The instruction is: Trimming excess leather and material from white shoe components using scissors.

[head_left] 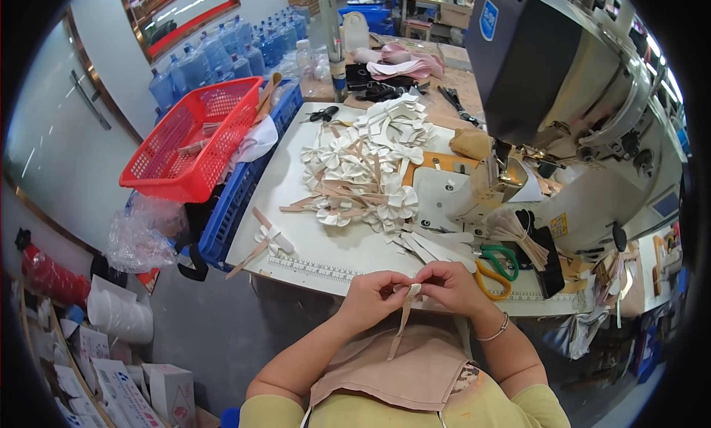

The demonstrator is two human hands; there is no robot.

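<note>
Left hand: fingers closed, pinched the beige strap!
Right hand: pinched its top too!
Flower pile: lay beyond both hands.

One left hand and one right hand are pinching one beige strip at the tabletop's near edge; one phone and one strip bundle are lying toward the near right corner, one red basket and one blue crate are flanking the left edge, and white flower pieces are overlapping beyond counting
</note>
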